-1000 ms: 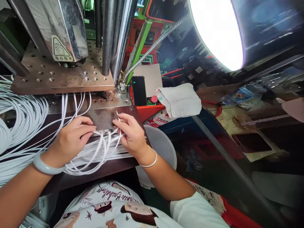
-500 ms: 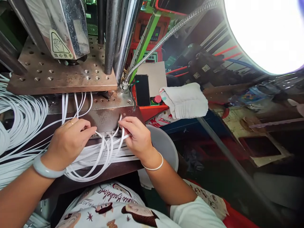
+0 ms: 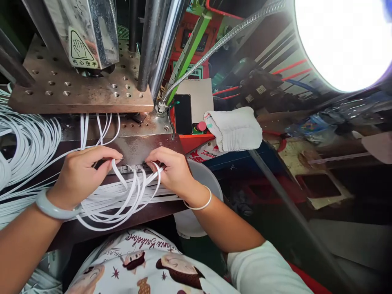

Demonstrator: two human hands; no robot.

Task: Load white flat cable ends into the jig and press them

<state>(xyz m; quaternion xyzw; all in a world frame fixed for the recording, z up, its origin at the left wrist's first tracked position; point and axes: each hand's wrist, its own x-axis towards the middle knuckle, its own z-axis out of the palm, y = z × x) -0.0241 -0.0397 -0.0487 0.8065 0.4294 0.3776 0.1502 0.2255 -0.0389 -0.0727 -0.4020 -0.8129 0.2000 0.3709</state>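
My left hand [image 3: 80, 173] is closed in a pinch on the end of a white flat cable [image 3: 120, 176], at the left end of a narrow metal fixture [image 3: 131, 167]. At the fixture's right side, my right hand [image 3: 175, 170] is closed on another white cable [image 3: 157, 173]; its fingertips are partly hidden. Between the hands, several white cables run from the fixture and loop down toward me [image 3: 143, 192]. More straight white cables lie beneath them along the bench front. Whether the pinched ends sit in the fixture's slots I cannot tell.
Behind my hands stands a press with a perforated steel plate [image 3: 92, 100] and thick columns. Coiled white cables [image 3: 27, 151] lie at the left. A phone [image 3: 183, 114], red button [image 3: 201, 126] and folded white cloth [image 3: 235, 130] are to the right, above a grey bin [image 3: 211, 183].
My left hand has brought a cable end up to the fixture's left end. My right hand has moved down and left, and the cable tip that stood above its fingers no longer shows.
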